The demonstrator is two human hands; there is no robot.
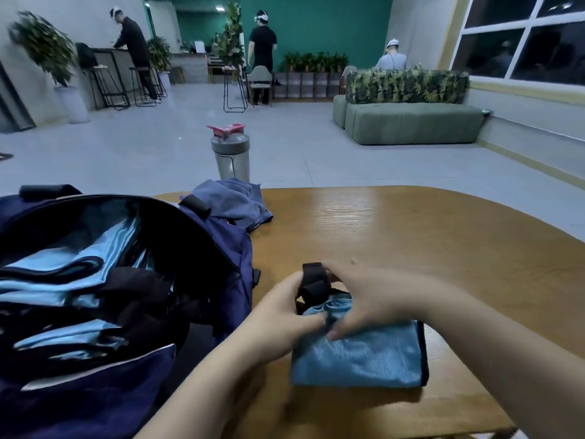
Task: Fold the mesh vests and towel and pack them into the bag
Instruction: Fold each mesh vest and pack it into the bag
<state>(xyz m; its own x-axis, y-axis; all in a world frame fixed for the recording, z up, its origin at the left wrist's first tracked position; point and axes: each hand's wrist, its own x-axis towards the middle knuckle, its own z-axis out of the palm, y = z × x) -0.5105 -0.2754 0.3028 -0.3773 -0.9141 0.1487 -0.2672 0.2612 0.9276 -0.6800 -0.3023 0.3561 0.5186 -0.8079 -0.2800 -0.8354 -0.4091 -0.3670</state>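
Note:
A folded light-blue mesh vest [361, 359] with black trim lies on the wooden table [443, 236] in front of me. My left hand [285, 308] grips its black strap end at the vest's far left corner. My right hand [367, 299] lies across the vest's top edge, fingers curled onto the fabric beside that strap. The navy bag [104, 375] stands open at the left, with several folded blue and black vests [72, 274] inside. A crumpled blue towel [237, 204] lies behind the bag on the table.
A grey shaker bottle [230, 155] with a pink lid stands at the table's far edge behind the towel. Beyond the table are a green sofa [408, 122], bar stools, plants and three people at a distance.

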